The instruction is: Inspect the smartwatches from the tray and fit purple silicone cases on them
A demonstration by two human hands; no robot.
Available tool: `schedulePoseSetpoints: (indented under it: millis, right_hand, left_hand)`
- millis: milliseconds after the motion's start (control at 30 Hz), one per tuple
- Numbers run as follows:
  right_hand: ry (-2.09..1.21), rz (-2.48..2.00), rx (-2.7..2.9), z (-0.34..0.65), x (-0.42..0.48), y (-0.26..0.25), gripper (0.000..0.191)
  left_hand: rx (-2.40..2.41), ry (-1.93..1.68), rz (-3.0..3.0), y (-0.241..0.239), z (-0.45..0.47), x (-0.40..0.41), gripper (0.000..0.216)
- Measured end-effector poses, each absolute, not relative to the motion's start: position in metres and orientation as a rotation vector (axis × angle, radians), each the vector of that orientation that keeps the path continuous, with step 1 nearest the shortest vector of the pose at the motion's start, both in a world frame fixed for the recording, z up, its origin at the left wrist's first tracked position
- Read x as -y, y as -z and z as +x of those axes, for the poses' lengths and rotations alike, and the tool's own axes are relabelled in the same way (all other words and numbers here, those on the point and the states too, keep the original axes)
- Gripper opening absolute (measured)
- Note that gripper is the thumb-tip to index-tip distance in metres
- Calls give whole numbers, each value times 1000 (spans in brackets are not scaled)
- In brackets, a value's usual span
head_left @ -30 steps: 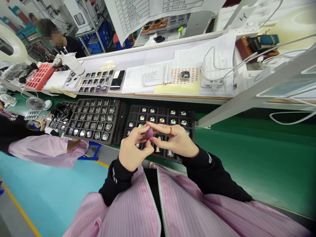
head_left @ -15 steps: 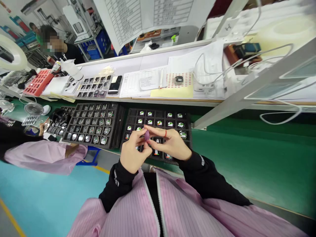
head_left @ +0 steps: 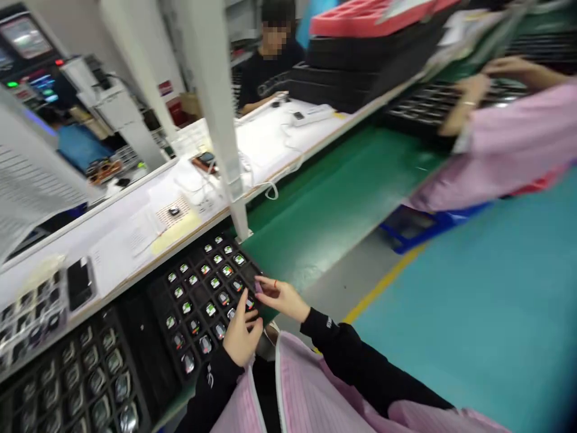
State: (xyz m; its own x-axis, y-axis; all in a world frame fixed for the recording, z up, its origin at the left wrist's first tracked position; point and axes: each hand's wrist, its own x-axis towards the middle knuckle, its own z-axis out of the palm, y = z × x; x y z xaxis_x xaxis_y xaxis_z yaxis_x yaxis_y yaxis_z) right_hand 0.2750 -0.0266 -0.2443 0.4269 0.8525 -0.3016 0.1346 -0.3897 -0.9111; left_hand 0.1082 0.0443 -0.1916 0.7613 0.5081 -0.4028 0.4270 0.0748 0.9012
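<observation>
The right hand point(head_left: 282, 299) pinches a small purple thing point(head_left: 258, 287) at the edge of the black tray of little watches point(head_left: 155, 307), and the left hand point(head_left: 241, 340) is open over it.

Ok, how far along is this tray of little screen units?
Hard to say exactly. Possibly done: the lower-left tray is full of units with dark screens. In hand: a small purple piece at the right hand's fingers, with the left hand over the lit tray. Left: the lit units sitting in that tray's slots, though the view is blurred.
</observation>
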Motion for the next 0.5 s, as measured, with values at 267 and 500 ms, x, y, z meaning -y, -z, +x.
schedulePoseSetpoints:
  millis: [267,500]
  right_hand:
    - [-522,-2277,452,358,44,376,62]
    - [-312,-2228,390,346,43,425,86]
  left_hand:
    - [-619,182,1650,242,124,-38,60]
    - [-518,524,1933,288,102,-24,57]
